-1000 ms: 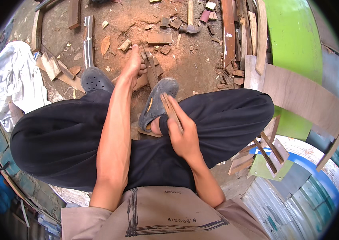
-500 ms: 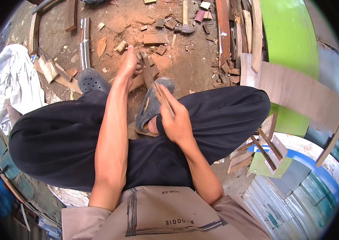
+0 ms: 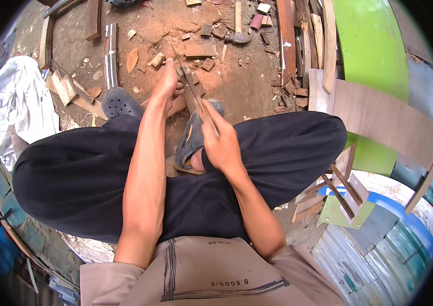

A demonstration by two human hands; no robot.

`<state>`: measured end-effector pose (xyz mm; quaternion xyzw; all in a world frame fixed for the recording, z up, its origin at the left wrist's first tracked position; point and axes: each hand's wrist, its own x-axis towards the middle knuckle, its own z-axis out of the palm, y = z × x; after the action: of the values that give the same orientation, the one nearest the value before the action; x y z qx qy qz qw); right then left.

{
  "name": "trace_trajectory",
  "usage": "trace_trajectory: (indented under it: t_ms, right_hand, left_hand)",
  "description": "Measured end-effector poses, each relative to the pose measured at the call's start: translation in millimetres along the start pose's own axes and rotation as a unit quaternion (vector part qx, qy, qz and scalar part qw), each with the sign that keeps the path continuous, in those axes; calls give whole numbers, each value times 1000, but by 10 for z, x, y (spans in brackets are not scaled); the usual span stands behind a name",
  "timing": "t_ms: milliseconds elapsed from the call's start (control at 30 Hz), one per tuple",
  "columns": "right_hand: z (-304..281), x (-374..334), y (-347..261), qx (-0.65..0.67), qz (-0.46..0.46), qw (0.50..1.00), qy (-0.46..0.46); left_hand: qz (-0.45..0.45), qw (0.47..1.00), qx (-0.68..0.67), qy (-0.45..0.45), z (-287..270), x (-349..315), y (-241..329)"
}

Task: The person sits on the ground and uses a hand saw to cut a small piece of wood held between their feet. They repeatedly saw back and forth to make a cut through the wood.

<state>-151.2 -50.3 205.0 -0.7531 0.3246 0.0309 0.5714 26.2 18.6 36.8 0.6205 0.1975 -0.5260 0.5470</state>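
My right hand (image 3: 221, 145) is closed around the wooden handle of a handsaw (image 3: 207, 121). The saw's thin blade, seen almost edge-on, points away from me and passes just right of my left hand (image 3: 167, 84). That hand is closed on a wooden piece (image 3: 177, 104), mostly hidden behind its fingers and the blade. Close beside the blade lies a narrow wood strip (image 3: 195, 86). My right foot, in a grey clog (image 3: 190, 137), rests against the wood under the saw. The exact cutting point cannot be made out.
A hammer (image 3: 238, 25) and several wood offcuts (image 3: 200, 50) lie on the dirt floor ahead. Long boards (image 3: 286, 46) and a green panel (image 3: 367, 51) line the right side. White cloth (image 3: 20, 104) lies at left, near my other clog (image 3: 120, 103).
My right hand and the saw have moved slightly forward and to the left. My left hand keeps its grip on the wood. The whole view has shifted a little.
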Motion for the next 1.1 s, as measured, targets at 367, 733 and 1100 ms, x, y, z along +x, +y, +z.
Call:
trace_trajectory:
  t_ms: [367, 733, 1100]
  right_hand:
    - [126, 339, 358, 44, 33, 998, 13]
    - [-575, -877, -90, 100, 83, 991, -21]
    - [-981, -1795, -22, 200, 33, 974, 98]
  left_hand:
    - [-13, 1000, -23, 1, 52, 4, -34]
    - [-3, 998, -53, 34, 95, -147, -46]
    - [280, 918, 257, 113, 57, 260, -363]
